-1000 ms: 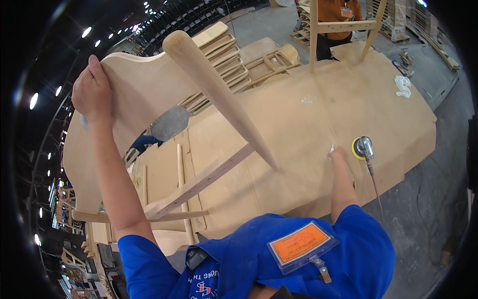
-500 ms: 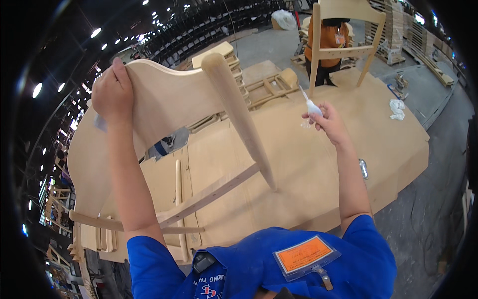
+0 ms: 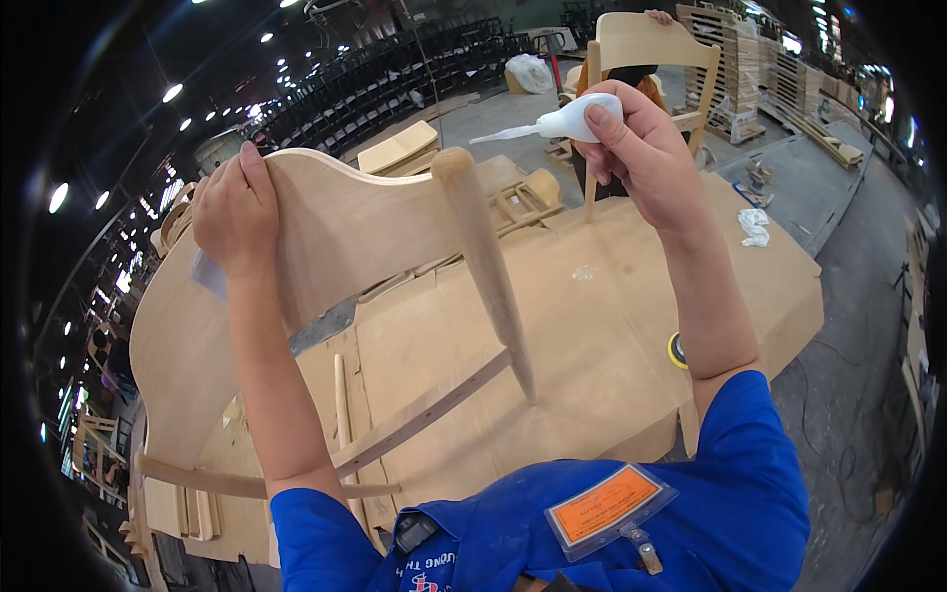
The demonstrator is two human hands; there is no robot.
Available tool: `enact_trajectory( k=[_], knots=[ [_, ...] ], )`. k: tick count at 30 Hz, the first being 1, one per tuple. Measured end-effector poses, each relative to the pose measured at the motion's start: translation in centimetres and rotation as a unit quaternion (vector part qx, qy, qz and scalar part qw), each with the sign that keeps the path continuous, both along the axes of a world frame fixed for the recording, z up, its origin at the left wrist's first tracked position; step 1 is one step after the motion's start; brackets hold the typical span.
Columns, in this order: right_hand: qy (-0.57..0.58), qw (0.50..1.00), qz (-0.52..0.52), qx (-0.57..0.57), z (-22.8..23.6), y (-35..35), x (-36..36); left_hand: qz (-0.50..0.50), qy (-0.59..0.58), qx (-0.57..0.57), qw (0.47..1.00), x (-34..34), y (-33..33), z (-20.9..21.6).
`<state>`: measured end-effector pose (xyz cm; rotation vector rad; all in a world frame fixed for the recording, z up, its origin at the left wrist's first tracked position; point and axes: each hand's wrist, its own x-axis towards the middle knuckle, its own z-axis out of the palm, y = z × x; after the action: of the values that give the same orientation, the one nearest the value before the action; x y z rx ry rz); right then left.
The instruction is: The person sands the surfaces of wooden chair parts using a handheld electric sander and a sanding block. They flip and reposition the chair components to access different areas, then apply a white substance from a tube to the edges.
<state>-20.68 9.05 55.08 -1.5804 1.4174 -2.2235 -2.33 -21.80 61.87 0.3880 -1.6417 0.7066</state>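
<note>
A pale wooden chair frame (image 3: 345,232) with a curved backrest stands on the cardboard-covered table in front of me. My left hand (image 3: 239,212) grips the top edge of its backrest, fingers wrapped over it. Something thin and pale, perhaps a sheet, shows under that hand's palm. Raised at the right, my right hand (image 3: 636,143) is closed around a small white squeeze bottle (image 3: 567,120). The bottle lies nearly level, its long thin nozzle pointing left toward the thick round-ended chair leg (image 3: 483,257), from which it is apart.
Brown cardboard (image 3: 631,316) covers the table. On it lie a crumpled white cloth (image 3: 754,227) and a yellow-rimmed disc (image 3: 677,350) beside my right forearm. Across the table a person's hand (image 3: 659,17) rests on another chair (image 3: 646,44). Wooden parts (image 3: 400,148) are stacked behind.
My right hand has lifted the squeeze bottle up from low over the table, and its nozzle has swung to point left. My left hand keeps its grip on the chair.
</note>
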Motion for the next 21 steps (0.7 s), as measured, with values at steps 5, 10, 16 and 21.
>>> enact_trajectory(
  k=[5,10,16,21],
  knots=[
    [0.04,0.998,-0.037,0.009,0.9,0.0,0.7,-0.014,-0.002,-0.009,1.0,0.1,0.1,0.0],
    [0.047,0.997,-0.052,0.037,2.4,0.1,0.5,0.01,0.006,0.006,1.0,0.0,0.2,-0.1],
    [0.077,0.993,-0.07,0.064,3.5,-0.3,0.5,0.008,0.004,-0.01,1.0,0.1,0.2,-0.1],
    [0.057,0.993,-0.075,0.067,3.5,-0.4,0.4,0.018,0.0,-0.008,1.0,0.3,0.3,-0.1]
  ],
)
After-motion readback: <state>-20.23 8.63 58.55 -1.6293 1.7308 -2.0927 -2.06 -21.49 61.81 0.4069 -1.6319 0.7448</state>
